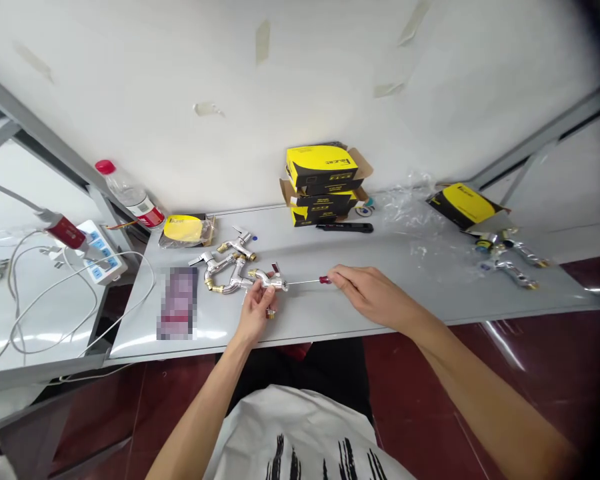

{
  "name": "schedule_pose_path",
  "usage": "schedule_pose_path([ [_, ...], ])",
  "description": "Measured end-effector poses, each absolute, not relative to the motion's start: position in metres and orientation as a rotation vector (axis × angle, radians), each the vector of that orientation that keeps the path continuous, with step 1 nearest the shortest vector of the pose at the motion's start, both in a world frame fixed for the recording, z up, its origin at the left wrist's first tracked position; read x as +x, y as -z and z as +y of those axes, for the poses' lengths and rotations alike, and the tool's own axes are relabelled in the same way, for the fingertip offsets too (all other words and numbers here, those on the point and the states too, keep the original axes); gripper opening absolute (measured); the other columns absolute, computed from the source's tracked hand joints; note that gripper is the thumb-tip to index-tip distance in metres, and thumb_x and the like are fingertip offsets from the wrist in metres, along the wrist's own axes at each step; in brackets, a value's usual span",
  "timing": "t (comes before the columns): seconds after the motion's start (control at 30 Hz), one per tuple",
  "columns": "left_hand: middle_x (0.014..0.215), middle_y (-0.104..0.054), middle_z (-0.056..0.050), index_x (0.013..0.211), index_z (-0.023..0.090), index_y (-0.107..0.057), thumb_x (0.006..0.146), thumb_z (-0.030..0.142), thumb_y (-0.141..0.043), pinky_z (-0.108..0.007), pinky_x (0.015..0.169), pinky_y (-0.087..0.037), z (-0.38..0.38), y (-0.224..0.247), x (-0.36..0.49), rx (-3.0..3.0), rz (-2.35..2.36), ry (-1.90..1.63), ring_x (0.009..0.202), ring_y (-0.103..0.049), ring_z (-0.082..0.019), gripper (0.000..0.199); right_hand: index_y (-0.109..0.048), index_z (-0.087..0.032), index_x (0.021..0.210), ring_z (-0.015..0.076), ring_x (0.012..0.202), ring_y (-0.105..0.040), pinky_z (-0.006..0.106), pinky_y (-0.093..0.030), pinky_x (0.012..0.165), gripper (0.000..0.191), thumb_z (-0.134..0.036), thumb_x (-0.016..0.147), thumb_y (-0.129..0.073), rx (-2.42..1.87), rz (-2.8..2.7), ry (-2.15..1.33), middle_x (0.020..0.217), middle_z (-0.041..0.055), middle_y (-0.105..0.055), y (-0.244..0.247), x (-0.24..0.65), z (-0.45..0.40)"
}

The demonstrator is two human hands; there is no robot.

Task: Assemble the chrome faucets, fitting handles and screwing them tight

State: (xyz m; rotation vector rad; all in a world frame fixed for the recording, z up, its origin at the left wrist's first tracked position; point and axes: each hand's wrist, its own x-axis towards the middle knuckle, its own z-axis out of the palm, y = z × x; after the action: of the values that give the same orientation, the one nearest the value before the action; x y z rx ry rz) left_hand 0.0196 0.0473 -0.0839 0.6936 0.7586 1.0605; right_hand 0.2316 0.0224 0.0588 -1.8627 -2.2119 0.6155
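left hand [256, 313]: fingers curled round chrome-and-brass faucet [266, 279], which sits in the grip | right hand [370, 295]: pinching red-handled screwdriver [325, 280], shaft tip reaching the faucet's side

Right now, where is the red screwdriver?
Head view: mid-table, the right hand holds the screwdriver, its tip at the chrome tap in the left hand.

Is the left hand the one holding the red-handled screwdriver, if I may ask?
No, the right hand holds the red-handled screwdriver, while the left hand grips a chrome faucet.
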Motion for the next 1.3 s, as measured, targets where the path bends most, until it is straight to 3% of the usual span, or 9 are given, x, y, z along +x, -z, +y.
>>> schedule_pose_path([
  [0.13,0.084,-0.060,0.000,0.115,0.020,-0.060,0.081,0.048,-0.072,-0.021,0.055,-0.033,0.049,0.085,0.020,0.724,0.758,-1.060,0.059,-0.042,-0.005,0.046,-0.057,-0.019,0.076,0.0120,0.056,-0.041,0.025,-0.031,0.059,0.049,-0.051,0.100,-0.027,-1.923,-2.089,-0.757,0.058,-0.0013,-0.047,-0.055,0.234,0.019],
  [0.33,0.074,-0.055,0.001,0.125,0.019,-0.057,0.083,0.052,-0.067,-0.021,0.055,-0.031,0.042,0.077,0.015,0.851,0.815,-0.989,0.061,-0.044,-0.007,0.053,-0.058,-0.019,0.080,0.0118,0.060,-0.042,0.024,-0.034,0.060,0.055,-0.063,0.096,-0.031,-1.871,-1.936,-1.035,0.065,-0.0011,-0.048,-0.042,0.261,0.018],
  [0.43,0.070,-0.053,0.002,0.125,0.018,-0.056,0.086,0.051,-0.064,-0.021,0.053,-0.029,0.035,0.076,0.005,0.868,0.817,-0.966,0.061,-0.043,-0.008,0.052,-0.059,-0.019,0.087,0.0171,0.079,-0.053,0.028,-0.043,0.074,0.046,-0.055,0.097,-0.034,-1.914,-1.856,-0.748,0.083,0.0045,-0.057,-0.019,0.285,0.029],
  [0.53,0.075,-0.056,0.000,0.122,0.017,-0.057,0.085,0.051,-0.065,-0.020,0.052,-0.029,0.031,0.078,-0.006,0.809,0.810,-0.996,0.059,-0.042,-0.007,0.051,-0.065,-0.015,0.092,0.0266,0.101,-0.055,0.040,-0.042,0.096,0.033,-0.040,0.094,-0.043,-2.107,-1.778,-0.328,0.099,0.0134,-0.061,0.010,0.299,0.045],
  [0.67,0.084,-0.060,-0.002,0.120,0.018,-0.057,0.084,0.051,-0.067,-0.020,0.051,-0.029,0.029,0.082,-0.010,0.720,0.793,-1.058,0.058,-0.042,-0.006,0.050,-0.066,-0.010,0.110,0.0340,0.114,-0.051,0.050,-0.041,0.100,0.033,-0.032,0.088,-0.055,-2.192,-1.842,-0.153,0.115,0.0197,-0.058,0.027,0.275,0.075],
  [0.87,0.083,-0.058,-0.002,0.115,0.016,-0.058,0.083,0.050,-0.068,-0.020,0.050,-0.027,0.031,0.082,-0.008,0.691,0.743,-1.064,0.058,-0.043,-0.006,0.048,-0.066,-0.018,0.115,0.0133,0.093,-0.061,0.027,-0.048,0.092,0.026,-0.026,0.093,-0.057,-1.888,-2.184,-0.405,0.119,0.0076,-0.061,0.034,0.178,0.165],
  [1.1,0.075,-0.054,0.001,0.119,0.016,-0.057,0.084,0.050,-0.067,-0.020,0.049,-0.026,0.031,0.082,-0.011,0.668,0.715,-1.062,0.057,-0.041,-0.006,0.050,-0.065,-0.012,0.105,0.0176,0.107,-0.060,0.039,-0.050,0.096,0.020,-0.028,0.093,-0.060,-1.888,-2.328,-0.468,0.116,0.0074,-0.063,0.058,0.140,0.227],
  [1.3,0.074,-0.052,0.002,0.122,0.017,-0.057,0.082,0.052,-0.069,-0.020,0.051,-0.028,0.032,0.077,-0.013,0.661,0.705,-1.030,0.058,-0.042,-0.006,0.054,-0.063,-0.012,0.109,0.0178,0.108,-0.061,0.040,-0.051,0.096,0.026,-0.033,0.094,-0.058,-1.824,-2.436,-0.525,0.117,0.0078,-0.063,0.059,0.144,0.239],
])
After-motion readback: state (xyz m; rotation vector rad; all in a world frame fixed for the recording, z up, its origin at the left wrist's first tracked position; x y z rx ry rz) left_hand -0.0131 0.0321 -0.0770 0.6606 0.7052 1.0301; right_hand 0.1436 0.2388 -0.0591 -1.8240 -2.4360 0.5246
